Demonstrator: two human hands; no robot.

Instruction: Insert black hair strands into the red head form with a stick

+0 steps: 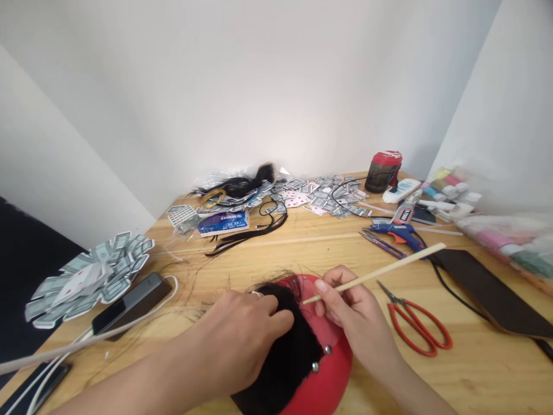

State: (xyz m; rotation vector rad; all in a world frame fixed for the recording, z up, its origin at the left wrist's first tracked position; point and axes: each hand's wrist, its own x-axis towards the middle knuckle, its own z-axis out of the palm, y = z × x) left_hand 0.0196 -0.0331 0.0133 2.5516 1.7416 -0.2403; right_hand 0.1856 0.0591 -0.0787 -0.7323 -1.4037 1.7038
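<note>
A red rounded form (330, 377), like a head mould, stands at the table's near edge with a patch of black hair (287, 351) over its left side. Two silver pins (315, 367) sit along the hair's right border. My left hand (242, 331) rests on the hair with its fingers curled into it; the fingertips are partly hidden. In my right hand (345, 297) is a pale wooden chopstick (389, 269), pinched near its lower end. The tip points at the hair's edge. Loose strands stick out at the top of the form.
Red-handled scissors (419, 325) lie to the right, beyond them a blue glue gun (397, 230) and a dark board (488, 291). A phone (129, 305) with white cables is at left, near a fan of cut cards (93, 276). Scattered cards (298, 199) cover the back.
</note>
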